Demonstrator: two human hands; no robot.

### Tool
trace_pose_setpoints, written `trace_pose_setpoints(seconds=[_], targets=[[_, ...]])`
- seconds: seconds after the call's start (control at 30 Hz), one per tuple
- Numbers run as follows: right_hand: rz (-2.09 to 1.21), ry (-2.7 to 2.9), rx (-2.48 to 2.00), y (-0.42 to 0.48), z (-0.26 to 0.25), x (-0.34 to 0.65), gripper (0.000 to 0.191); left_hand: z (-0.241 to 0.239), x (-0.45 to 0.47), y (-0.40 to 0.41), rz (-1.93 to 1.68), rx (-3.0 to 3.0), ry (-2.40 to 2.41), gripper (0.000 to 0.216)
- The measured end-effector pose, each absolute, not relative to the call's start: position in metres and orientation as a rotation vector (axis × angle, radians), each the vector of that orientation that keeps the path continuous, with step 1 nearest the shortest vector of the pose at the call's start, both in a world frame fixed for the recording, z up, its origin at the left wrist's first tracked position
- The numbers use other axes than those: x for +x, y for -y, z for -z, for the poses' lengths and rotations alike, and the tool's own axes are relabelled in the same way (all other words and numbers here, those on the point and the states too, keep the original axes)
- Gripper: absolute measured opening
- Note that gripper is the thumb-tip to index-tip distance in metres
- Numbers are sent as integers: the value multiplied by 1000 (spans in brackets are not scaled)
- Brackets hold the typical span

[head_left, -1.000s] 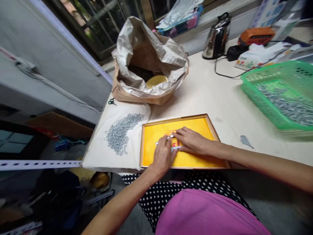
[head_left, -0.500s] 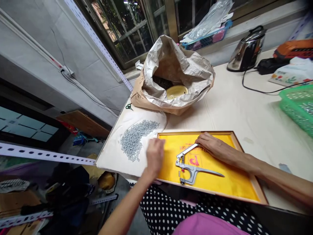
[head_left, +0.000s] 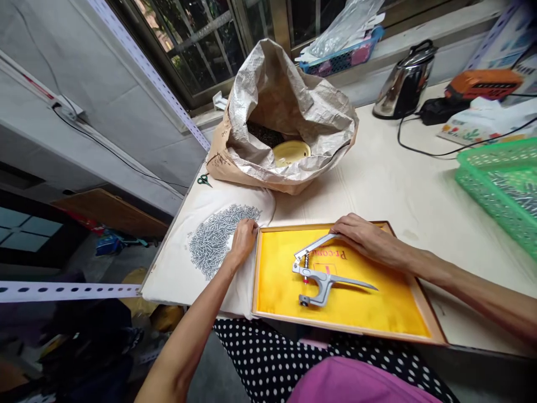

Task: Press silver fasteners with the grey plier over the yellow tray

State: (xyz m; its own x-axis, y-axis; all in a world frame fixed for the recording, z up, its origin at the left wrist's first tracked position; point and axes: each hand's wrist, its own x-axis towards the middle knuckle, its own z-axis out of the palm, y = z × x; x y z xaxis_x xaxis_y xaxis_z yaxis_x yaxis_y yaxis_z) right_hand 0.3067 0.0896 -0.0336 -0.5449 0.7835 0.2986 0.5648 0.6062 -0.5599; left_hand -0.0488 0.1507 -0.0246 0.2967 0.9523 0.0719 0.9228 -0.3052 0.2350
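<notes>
Grey metal snap-fastener pliers (head_left: 323,280) rest with their jaws apart on a yellow-lined wooden tray (head_left: 285,313). My right hand (head_left: 361,234) is wrapped round the end of the upper handle, while the lower handle points right, untouched. My left hand (head_left: 244,242) is at the right edge of a pile of small silver screw-like pieces (head_left: 213,238), beside the tray's upper left corner. Its fingers are pinched together; whatever is between them is hidden. The pile lies on a white cloth (head_left: 168,280).
Behind the tray stands an open paper sack (head_left: 268,179) with a yellow bowl (head_left: 291,152) inside. Green scissors (head_left: 205,179) lie left of it. At right are a green basket (head_left: 495,207) of metal pieces, a steel kettle (head_left: 405,84) and a tissue pack (head_left: 482,124).
My left hand has moved from the tray's left edge up to the pile. The small loose piece by the pliers' jaw no longer shows. My right hand keeps its hold, and the view has shifted.
</notes>
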Motion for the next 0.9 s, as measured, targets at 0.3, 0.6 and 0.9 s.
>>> trace_pose_setpoints(seconds=[0.3,0.6,0.9], targets=[[-481,2332,-1089,-86,35,300,38,1,-55,-136,-841,2074,-1858,19],[-295,2367,-1234,-82,40,293,32,-14,12,-46,-683,1554,-1501,14],[-140,2361,-1240,-74,36,289,31,3,22,-31,-476,1630,-1601,9]])
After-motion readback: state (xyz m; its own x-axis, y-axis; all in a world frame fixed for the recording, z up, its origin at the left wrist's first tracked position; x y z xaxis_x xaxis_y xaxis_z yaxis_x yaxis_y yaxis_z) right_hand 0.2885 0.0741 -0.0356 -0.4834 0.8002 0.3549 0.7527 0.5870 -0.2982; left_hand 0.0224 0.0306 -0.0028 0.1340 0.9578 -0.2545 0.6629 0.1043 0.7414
